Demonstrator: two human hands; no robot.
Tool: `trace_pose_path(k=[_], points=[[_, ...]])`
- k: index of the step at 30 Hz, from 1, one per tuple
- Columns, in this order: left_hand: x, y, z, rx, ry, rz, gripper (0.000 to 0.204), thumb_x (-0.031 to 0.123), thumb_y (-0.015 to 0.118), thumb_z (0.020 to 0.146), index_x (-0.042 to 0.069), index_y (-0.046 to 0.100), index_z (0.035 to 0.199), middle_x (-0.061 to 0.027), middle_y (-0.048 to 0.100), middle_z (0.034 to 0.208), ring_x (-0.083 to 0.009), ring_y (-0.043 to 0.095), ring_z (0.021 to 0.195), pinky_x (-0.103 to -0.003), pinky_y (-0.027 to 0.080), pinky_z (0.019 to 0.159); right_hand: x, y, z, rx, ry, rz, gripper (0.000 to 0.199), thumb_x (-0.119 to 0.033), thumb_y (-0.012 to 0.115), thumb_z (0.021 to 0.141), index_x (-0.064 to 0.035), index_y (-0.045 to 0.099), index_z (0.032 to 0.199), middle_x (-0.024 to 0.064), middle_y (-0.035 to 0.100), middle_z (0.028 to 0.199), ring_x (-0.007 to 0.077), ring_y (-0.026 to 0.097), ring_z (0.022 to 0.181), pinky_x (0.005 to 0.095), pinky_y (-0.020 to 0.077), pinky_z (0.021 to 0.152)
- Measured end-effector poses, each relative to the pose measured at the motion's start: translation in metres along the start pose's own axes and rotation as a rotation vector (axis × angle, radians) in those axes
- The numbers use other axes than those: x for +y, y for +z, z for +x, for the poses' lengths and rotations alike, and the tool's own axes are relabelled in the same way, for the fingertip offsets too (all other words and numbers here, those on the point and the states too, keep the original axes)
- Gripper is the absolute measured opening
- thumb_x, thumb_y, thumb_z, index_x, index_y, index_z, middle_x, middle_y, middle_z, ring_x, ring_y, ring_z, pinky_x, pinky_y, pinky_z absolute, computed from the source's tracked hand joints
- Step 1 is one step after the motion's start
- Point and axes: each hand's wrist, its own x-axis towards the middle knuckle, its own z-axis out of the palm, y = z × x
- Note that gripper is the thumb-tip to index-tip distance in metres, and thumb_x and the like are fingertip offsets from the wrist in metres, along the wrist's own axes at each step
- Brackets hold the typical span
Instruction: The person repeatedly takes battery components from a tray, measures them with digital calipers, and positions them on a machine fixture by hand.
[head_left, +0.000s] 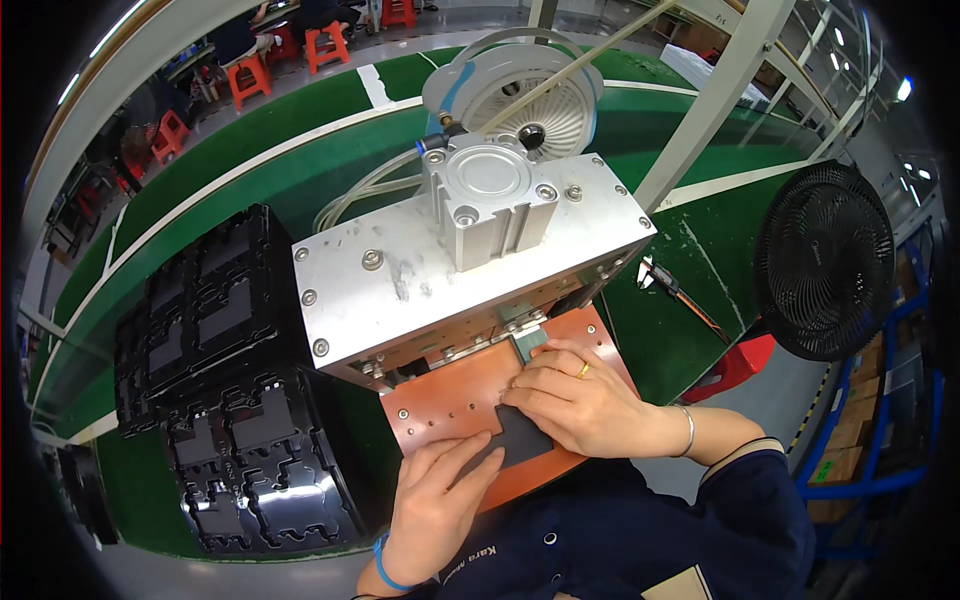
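A flat black part [520,436] was pressed onto the orange plate [440,400] at the near edge of the green counter [690,330]. It was pinned by the flattened fingers of the left hand [437,505] and right hand [580,400], neither clenched, below the metal press [460,270].

To your far right, behind the black fan, brown cardboard boxes [850,440] sit stacked on a blue shelf rack [870,400], low by the floor and partly hidden by its bars. Further back, past the white frame post at the upper right, a pale flat carton [715,72] lies by the green floor, with more brown boxes [775,75] just beyond it, blurred by distance. No screens or signs show around you, and no labels can be made out.
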Motion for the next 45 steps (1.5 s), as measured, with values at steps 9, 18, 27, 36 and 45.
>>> trace_pose_path(k=[9,18,27,36,45], points=[[-0.001,0.003,-0.002,-0.004,-0.007,-0.029,0.035,0.0,0.07,0.07,0.006,0.073,0.104,-0.012,0.064,0.115,-0.0277,0.059,0.098,-0.037,0.05,0.083,0.003,0.0,-0.006,0.082,-0.015,-0.009,0.031,-0.013,0.074,0.075,-0.0128,0.07,0.105,0.0031,0.061,0.112,0.0265,0.054,0.106,0.0423,0.0438,0.094],[-0.001,0.001,-0.002,-0.017,-0.003,-0.021,0.038,-0.001,0.07,0.068,0.006,0.073,0.105,-0.0133,0.064,0.115,-0.0289,0.058,0.097,-0.037,0.051,0.083,0.002,-0.003,-0.003,0.129,0.048,0.061,0.036,-0.008,0.072,0.074,-0.0081,0.065,0.109,0.0047,0.062,0.11,0.0271,0.053,0.109,0.0454,0.0418,0.098],[0.001,0.0,0.0,-0.02,-0.006,-0.028,0.04,-0.004,0.07,0.067,0.006,0.073,0.105,-0.0137,0.063,0.114,-0.0301,0.057,0.095,-0.036,0.05,0.082,0.001,-0.006,-0.004,0.1,0.062,0.002,0.038,0.001,0.069,0.073,-0.0059,0.062,0.11,0.0063,0.064,0.113,0.0269,0.057,0.108,0.0443,0.0419,0.1],[-0.001,0.0,0.016,0.04,-0.069,-0.016,0.036,-0.005,0.072,0.07,0.004,0.073,0.104,-0.0134,0.063,0.111,-0.0304,0.056,0.095,-0.036,0.05,0.081,0.0,-0.024,-0.033,0.077,0.171,0.161,0.041,-0.016,0.077,0.075,-0.0068,0.064,0.113,0.0109,0.058,0.127,0.0289,0.055,0.11,0.0403,0.0442,0.091],[-0.007,0.004,0.034,0.061,-0.129,0.017,0.031,-0.004,0.072,0.072,0.004,0.075,0.101,-0.0119,0.065,0.11,-0.0286,0.058,0.097,-0.035,0.05,0.081,0.004,-0.02,-0.033,-0.084,0.148,0.171,0.048,-0.026,0.073,0.083,-0.008,0.061,0.127,0.0101,0.05,0.138,0.028,0.045,0.128,0.0412,0.0412,0.099]])
